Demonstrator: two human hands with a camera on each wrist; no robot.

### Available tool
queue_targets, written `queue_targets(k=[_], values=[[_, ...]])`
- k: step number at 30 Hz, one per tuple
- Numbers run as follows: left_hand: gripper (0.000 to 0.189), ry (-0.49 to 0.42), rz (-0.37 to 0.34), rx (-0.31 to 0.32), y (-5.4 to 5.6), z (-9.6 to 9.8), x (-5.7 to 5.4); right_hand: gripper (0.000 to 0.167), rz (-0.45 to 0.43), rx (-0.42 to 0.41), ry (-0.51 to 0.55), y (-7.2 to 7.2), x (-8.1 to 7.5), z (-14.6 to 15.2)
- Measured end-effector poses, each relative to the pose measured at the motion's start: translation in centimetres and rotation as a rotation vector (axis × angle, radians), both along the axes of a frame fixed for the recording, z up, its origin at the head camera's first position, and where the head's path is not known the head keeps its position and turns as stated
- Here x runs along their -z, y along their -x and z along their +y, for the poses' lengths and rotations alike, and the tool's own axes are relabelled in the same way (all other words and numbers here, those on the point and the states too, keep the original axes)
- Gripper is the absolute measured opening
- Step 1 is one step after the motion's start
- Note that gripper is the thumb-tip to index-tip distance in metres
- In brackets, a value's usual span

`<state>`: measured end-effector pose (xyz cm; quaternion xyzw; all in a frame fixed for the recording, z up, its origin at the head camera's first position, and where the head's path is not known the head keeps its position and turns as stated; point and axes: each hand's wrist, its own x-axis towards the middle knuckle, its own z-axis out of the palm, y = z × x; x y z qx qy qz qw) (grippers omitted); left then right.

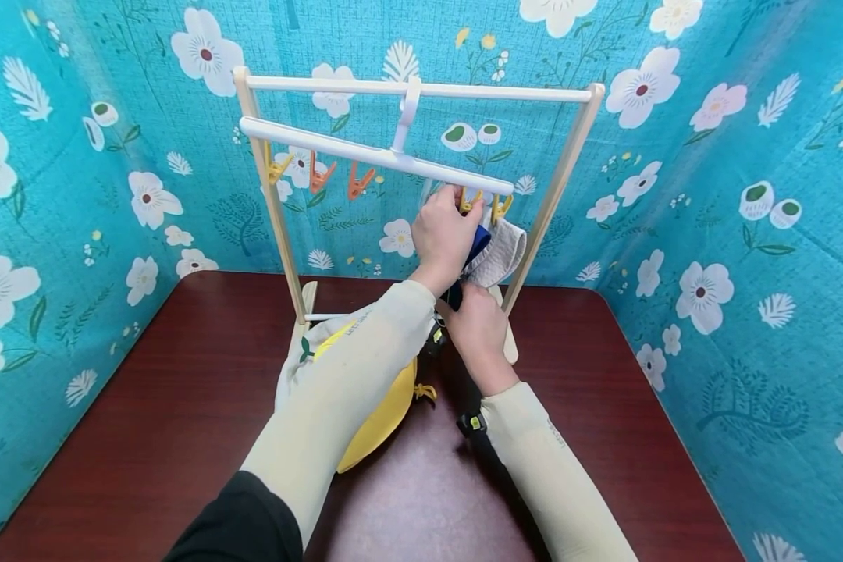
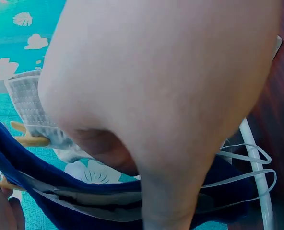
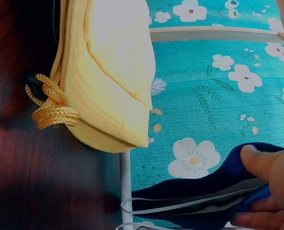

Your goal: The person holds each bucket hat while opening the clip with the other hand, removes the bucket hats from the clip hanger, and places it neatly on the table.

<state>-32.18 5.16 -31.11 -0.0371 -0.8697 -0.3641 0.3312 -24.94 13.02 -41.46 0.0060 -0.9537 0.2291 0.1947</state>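
From here I see the left hand [image 1: 444, 234] pinching a yellow clip [image 1: 470, 204] below the white hanger [image 1: 323, 144], the right hand [image 1: 478, 324] gripping navy cloth [image 3: 195, 188].

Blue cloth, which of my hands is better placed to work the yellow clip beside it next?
Probably your left hand: its fingers are up at the yellow clip, while your right hand is lower, gripping the blue cloth.

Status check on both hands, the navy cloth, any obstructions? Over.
Left hand pinches a yellow clip. Right hand grips navy cloth below hanger. Gray cloth hangs close alongside, might crowd things.
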Motion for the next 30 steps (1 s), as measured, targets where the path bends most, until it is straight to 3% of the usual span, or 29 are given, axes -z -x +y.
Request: queue_targets(k=[6,12,18,25,30], values=[[0.033,-0.082,-0.035,0.050,-0.1,-0.4,-0.3,0.049,0.071,0.042,0.003,0.7,0.2,-0.8],[0.030,-0.087,-0.109,0.109,-0.4,-1.1,-1.1,0.052,0.115,0.092,0.022,1.4,0.3,-1.2],[0.031,-0.092,-0.164,0.154,-0.9,-1.9,-1.6,0.052,0.103,0.098,0.020,1.6,0.1,-1.1],[0.031,-0.094,-0.162,0.145,-1.1,-1.9,-1.4,0.054,0.080,0.088,0.009,1.1,-0.1,-1.8],[0.030,-0.113,-0.143,0.120,-1.2,-1.5,-1.3,0.053,0.064,0.137,-0.025,1.1,-0.5,-2.9]])
